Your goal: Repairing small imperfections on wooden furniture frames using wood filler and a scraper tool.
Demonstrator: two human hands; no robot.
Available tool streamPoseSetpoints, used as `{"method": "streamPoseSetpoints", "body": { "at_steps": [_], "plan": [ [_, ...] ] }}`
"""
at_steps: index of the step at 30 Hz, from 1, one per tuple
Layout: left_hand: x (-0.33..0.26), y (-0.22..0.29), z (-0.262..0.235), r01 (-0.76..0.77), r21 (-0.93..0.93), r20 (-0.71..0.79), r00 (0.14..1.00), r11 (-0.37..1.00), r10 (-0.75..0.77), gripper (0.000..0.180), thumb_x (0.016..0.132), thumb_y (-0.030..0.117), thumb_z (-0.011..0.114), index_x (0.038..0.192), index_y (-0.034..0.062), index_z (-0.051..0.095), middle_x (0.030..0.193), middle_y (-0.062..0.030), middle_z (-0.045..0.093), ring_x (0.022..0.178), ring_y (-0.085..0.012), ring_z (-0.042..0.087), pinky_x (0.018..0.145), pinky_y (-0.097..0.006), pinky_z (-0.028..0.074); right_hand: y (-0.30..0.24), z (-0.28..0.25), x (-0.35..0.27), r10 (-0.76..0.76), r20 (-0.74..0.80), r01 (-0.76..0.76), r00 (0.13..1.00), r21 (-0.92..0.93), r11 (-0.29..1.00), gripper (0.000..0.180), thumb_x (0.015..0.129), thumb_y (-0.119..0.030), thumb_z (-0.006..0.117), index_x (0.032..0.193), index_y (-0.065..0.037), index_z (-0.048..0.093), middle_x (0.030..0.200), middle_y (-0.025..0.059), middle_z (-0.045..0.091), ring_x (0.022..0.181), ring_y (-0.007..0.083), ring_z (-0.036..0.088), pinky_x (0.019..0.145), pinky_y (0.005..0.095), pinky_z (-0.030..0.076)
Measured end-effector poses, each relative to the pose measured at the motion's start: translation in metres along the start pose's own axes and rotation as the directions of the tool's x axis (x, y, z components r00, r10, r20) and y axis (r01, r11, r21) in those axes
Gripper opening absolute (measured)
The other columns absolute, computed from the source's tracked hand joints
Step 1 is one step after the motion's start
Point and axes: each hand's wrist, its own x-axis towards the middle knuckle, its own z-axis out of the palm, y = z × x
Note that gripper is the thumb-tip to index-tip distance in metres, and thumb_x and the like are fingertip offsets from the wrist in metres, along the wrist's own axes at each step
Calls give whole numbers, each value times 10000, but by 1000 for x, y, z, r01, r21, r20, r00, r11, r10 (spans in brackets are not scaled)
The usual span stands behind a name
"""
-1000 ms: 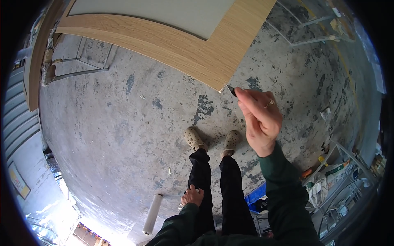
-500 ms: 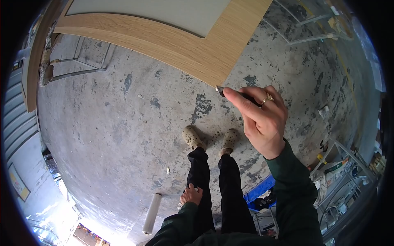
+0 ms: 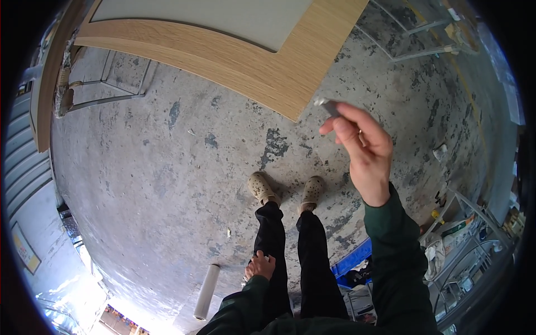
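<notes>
My right hand (image 3: 363, 142) pinches a small utility knife (image 3: 330, 107), grey to black with a bright, blurred tip. It is held just right of the near corner of a light wood-grain door panel (image 3: 268, 72), apart from it. A grey inset (image 3: 201, 19) fills the panel's middle. Low down, my left hand (image 3: 260, 267) rests by my left trouser leg with its fingers curled; what they hold, if anything, is hidden.
Metal trestles (image 3: 109, 100) stand at the panel's left and right. A roll of clear film (image 3: 207, 292) is on the worn concrete floor (image 3: 167, 178) at lower left. A blue crate (image 3: 353, 262) and a metal rack (image 3: 474, 223) stand to my right.
My right hand has lifted the utility knife off the panel's corner, moving it up and to the right and turning its grip. My left hand has not moved.
</notes>
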Motion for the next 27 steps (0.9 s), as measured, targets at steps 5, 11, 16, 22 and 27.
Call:
{"method": "streamPoseSetpoints", "body": {
  "at_steps": [5,11,16,22,27],
  "plan": [
    [1,-4,7,-56,36,-94,994,998,59,328,783,388,526,879,75,506,778,-191,631,682,-363,642,627,-485,502,17,21,3,244,-31,-189,969,539,821,255,910,-186,565,1141,-81,551,691,-59,424,622,54,357,581,212,322],
    [1,-2,5,-56,36,-91,994,998,60,333,783,389,525,878,71,506,779,-193,629,690,-361,643,633,-486,501,39,53,14,389,34,-232,921,849,475,157,850,-221,660,874,-144,525,651,-69,411,553,43,356,519,223,311],
    [1,-5,3,-60,34,-71,996,998,62,326,780,384,532,866,71,504,780,-193,628,694,-362,643,629,-488,500,43,70,3,378,38,-206,925,886,415,166,850,-220,658,863,-150,508,641,-64,403,556,59,357,537,240,314],
    [2,-1,2,-26,4,-37,999,1000,26,347,773,393,532,887,66,522,799,-199,632,747,-376,632,686,-493,489,45,86,-24,422,111,-286,900,881,378,146,859,-152,636,928,-156,508,669,-62,427,570,65,349,559,252,317],
    [2,1,-3,-16,-3,-33,999,1000,16,337,772,385,530,882,67,522,796,-200,633,744,-375,632,680,-493,490,49,77,-28,413,144,-254,899,940,226,121,905,-247,576,874,-137,536,643,-62,394,557,72,312,537,246,281]
  ]
}}
